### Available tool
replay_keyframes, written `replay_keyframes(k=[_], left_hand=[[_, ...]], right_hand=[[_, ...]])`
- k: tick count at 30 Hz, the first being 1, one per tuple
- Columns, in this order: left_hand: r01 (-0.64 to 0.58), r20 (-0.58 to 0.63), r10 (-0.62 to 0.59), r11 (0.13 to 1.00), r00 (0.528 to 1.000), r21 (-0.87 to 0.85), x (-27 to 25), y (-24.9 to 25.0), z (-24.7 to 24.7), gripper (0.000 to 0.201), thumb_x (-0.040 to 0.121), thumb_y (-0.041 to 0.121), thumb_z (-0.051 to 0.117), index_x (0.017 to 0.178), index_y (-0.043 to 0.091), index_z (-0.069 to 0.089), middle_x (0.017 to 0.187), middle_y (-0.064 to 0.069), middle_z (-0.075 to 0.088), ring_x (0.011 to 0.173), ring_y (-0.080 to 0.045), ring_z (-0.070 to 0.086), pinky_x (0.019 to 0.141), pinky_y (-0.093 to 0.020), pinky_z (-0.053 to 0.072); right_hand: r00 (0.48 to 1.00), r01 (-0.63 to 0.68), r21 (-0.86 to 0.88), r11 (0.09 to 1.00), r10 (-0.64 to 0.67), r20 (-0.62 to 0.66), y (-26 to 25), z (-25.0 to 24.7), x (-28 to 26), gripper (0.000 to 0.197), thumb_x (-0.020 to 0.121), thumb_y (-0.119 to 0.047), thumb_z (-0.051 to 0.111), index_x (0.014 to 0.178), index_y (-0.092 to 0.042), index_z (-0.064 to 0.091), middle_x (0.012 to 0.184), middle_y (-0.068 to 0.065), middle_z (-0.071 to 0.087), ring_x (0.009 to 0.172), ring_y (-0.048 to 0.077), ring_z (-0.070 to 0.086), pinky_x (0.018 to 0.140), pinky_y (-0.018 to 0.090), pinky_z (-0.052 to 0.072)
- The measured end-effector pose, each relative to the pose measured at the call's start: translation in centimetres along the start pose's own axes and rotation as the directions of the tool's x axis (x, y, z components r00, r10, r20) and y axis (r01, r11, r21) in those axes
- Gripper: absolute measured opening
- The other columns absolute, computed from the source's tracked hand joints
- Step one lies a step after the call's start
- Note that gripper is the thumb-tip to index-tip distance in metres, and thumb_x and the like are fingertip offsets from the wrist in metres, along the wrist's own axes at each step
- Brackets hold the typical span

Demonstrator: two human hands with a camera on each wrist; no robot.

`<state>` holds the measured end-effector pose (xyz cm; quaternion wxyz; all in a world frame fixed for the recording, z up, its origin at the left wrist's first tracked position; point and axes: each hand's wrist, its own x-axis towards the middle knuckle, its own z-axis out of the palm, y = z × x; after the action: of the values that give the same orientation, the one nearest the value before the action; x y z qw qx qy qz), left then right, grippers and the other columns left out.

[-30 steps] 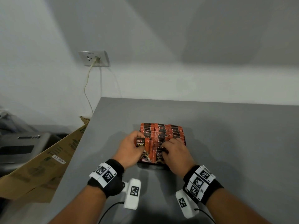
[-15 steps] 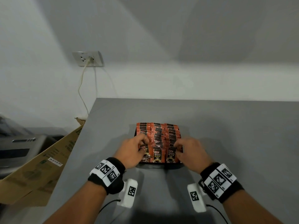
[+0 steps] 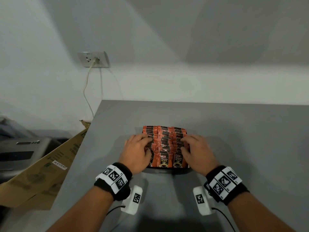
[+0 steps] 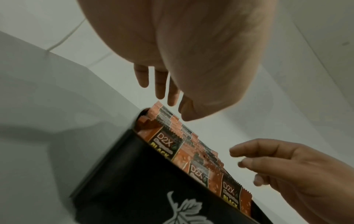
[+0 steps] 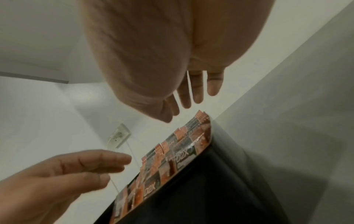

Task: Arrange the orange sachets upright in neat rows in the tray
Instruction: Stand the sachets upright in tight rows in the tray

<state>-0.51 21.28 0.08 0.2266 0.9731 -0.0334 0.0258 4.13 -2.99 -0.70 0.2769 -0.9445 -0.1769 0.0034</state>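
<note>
Neither grip pinches anything: the left hand (image 3: 136, 152) and right hand (image 3: 196, 152) hover with fingers loosely spread at either flank of the orange sachets (image 3: 164, 144). These stand upright in three rows, filling the black tray (image 4: 138, 178) on the grey table (image 3: 242, 131). Flanking them this way probably serves to square the rows.

There was one black tray (image 3: 167, 169) on one grey table (image 3: 234, 131), packed with three rows of orange D2X coffee sachets (image 3: 164, 144), too many to count; two hands, one wall socket (image 3: 93, 59), one cardboard box (image 3: 41, 173)
</note>
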Motion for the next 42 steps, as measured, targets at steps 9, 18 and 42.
replay_keyframes(k=[9, 18, 42], left_hand=[[-0.044, 0.225, -0.017, 0.964, 0.974, 0.262, 1.9, 0.4, 1.6, 0.073, 0.099, 0.053, 0.035, 0.159, 0.021, 0.008, 0.168, -0.005, -0.004, 0.153, -0.023, -0.013, 0.121, -0.049, -0.006], [-0.02, 0.181, -0.027, 0.967, 0.983, 0.252, 4.4, 0.9, 1.8, 0.071, 0.1, 0.049, 0.028, 0.159, 0.018, 0.002, 0.168, -0.005, -0.003, 0.153, -0.023, -0.011, 0.122, -0.049, -0.007], [0.378, 0.097, -0.378, 0.801, 0.921, -0.464, 0.3, -1.8, 1.6, 0.035, 0.098, 0.0, 0.044, 0.126, 0.016, 0.056, 0.111, 0.006, 0.064, 0.087, 0.007, 0.057, 0.066, -0.007, 0.043]], right_hand=[[0.975, 0.019, -0.296, 0.955, 0.048, 0.217, 0.1, 0.9, 1.6, 0.073, 0.101, -0.059, 0.029, 0.16, -0.022, 0.007, 0.169, -0.002, -0.002, 0.155, 0.024, -0.008, 0.123, 0.044, 0.002], [0.97, 0.036, -0.368, 0.929, 0.056, 0.236, 0.1, 1.9, 3.0, 0.076, 0.099, -0.063, 0.021, 0.16, -0.022, -0.001, 0.168, 0.001, -0.005, 0.154, 0.027, -0.011, 0.124, 0.048, 0.0], [0.88, -0.471, 0.443, 0.763, 0.444, 0.171, 2.0, 0.8, -0.3, 0.013, 0.097, -0.019, 0.06, 0.101, -0.024, 0.071, 0.102, -0.007, 0.073, 0.092, 0.007, 0.068, 0.085, 0.032, 0.056]])
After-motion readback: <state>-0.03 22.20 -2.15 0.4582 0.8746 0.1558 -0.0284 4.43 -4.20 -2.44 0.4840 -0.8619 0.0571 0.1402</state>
